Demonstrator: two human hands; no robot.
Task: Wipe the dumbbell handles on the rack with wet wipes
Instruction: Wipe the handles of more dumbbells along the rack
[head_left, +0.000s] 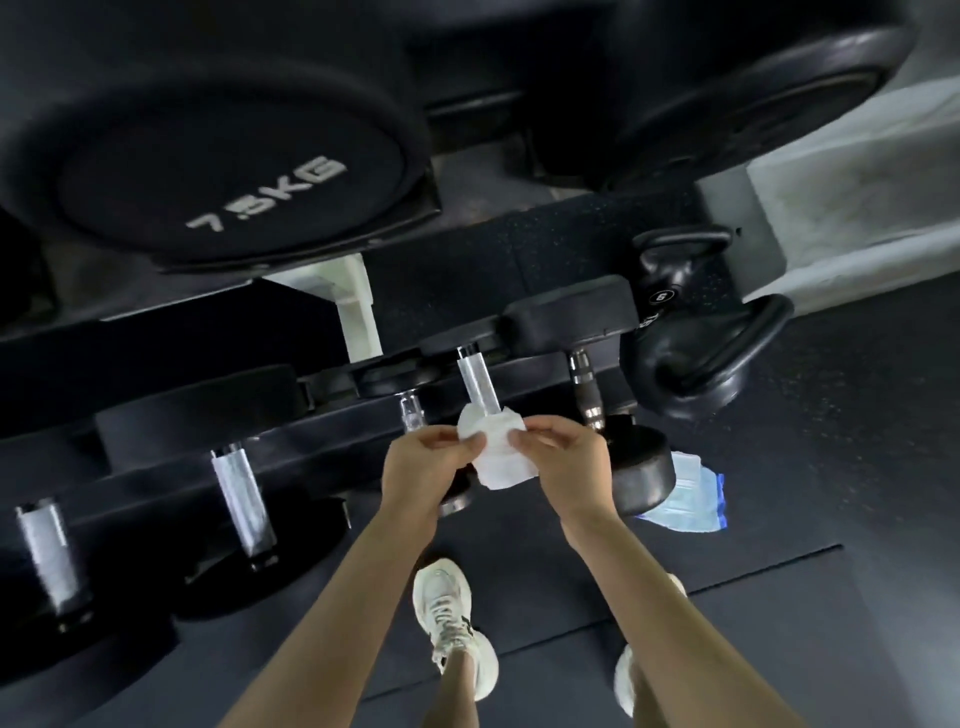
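Pinching a white wet wipe (498, 457) between both hands, a person stands at the dumbbell rack (311, 441) with the job apparently under way rather than finished. The left hand (421, 462) holds the wipe's left edge between thumb and curled fingers. The right hand (561, 462) does the same at the right edge, and the cloth hangs crumpled between them. It sits at the near end of the bright centre handle (480, 384) on the lower tier. Whether it touches the metal or is only held in front of it cannot be told.

No handle shows a clear sign of having been wiped, so progress is a judgement. The wipe looks about to be worked onto the centre handle, or has just come off it. At least four other lower-tier handles are in view: the short handle (412, 413) just left, two long handles (241, 499) (44, 551) further left, and a dark knurled handle (584, 389) to the right.

A blue-and-white wipes pack (685, 493) lies on the floor mat near the right hand, partly hidden by a dumbbell head. The upper tier is mostly cut off. Only a blurred 7.5KG head (218, 171) and one neighbour show, with their handles out of sight. Kettlebells (696, 364) stand beyond the rack's right end.
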